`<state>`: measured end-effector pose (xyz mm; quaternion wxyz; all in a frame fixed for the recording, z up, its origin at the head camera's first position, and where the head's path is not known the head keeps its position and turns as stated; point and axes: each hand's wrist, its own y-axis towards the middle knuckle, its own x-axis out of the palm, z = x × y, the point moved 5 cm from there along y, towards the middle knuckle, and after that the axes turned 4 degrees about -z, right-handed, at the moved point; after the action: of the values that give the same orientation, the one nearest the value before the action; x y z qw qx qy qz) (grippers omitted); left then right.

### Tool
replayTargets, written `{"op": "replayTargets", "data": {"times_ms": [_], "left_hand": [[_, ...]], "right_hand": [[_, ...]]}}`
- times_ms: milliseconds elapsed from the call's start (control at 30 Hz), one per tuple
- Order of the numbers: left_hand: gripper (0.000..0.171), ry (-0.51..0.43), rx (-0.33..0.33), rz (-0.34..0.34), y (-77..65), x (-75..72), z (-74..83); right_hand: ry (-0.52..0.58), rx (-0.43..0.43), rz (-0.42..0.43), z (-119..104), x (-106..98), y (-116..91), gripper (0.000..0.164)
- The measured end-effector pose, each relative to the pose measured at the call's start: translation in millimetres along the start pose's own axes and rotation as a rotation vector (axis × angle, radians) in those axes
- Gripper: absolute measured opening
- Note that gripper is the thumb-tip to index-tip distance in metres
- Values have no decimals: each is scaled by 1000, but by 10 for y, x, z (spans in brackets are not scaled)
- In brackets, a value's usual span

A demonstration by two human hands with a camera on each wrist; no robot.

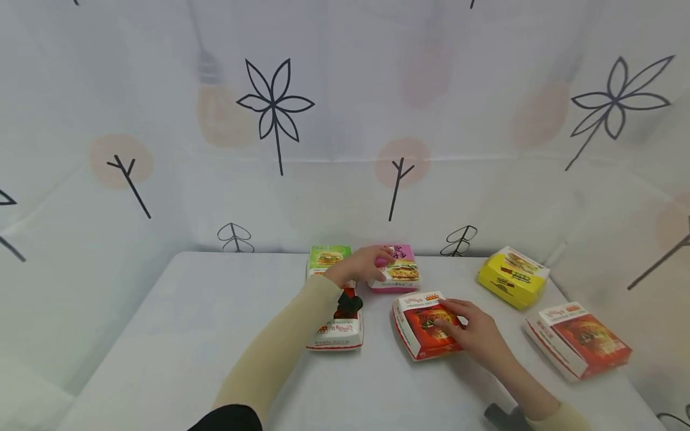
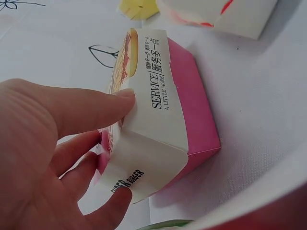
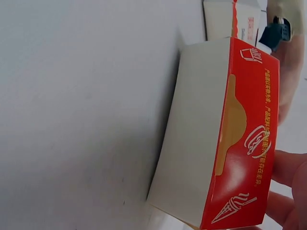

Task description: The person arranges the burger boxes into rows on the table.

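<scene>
A pink and white burger box (image 1: 404, 272) lies near the back edge of the table. Over its left side reaches my left hand (image 1: 366, 263). In the left wrist view the thumb (image 2: 110, 105) touches the white lid of the box (image 2: 153, 96), and the other fingers spread along its end. Closer to me is a red and white burger box (image 1: 423, 329). My right hand (image 1: 477, 335) rests on its right part, fingers on the top. The right wrist view shows this box's red and white side (image 3: 240, 134), with only some fingertips (image 3: 288, 167) in sight.
Left of the pink box are a green box (image 1: 330, 256) and, nearer, a red and white box (image 1: 339, 335), partly behind my left forearm. Right stand a yellow box (image 1: 512, 278) and another red box (image 1: 584, 341). A patterned cloth (image 1: 345, 197) hangs behind the table.
</scene>
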<state>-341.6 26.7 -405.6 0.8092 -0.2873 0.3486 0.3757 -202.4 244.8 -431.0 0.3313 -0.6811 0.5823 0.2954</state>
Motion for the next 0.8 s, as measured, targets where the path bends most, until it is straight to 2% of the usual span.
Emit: {"op": "replayTargets", "data": {"times_ms": [333,567,800], "left_hand": [[49,5,-1,-4,-6,-5,9],[48,18,26,-3,-13,-8,11],[50,18,36,13,-50,-31,28]], "right_hand": [[7,-33,34,-147,153,28,64],[-5,-39,45,-181,156,17,58],[0,-58,51,-246,150,-1,59]]}}
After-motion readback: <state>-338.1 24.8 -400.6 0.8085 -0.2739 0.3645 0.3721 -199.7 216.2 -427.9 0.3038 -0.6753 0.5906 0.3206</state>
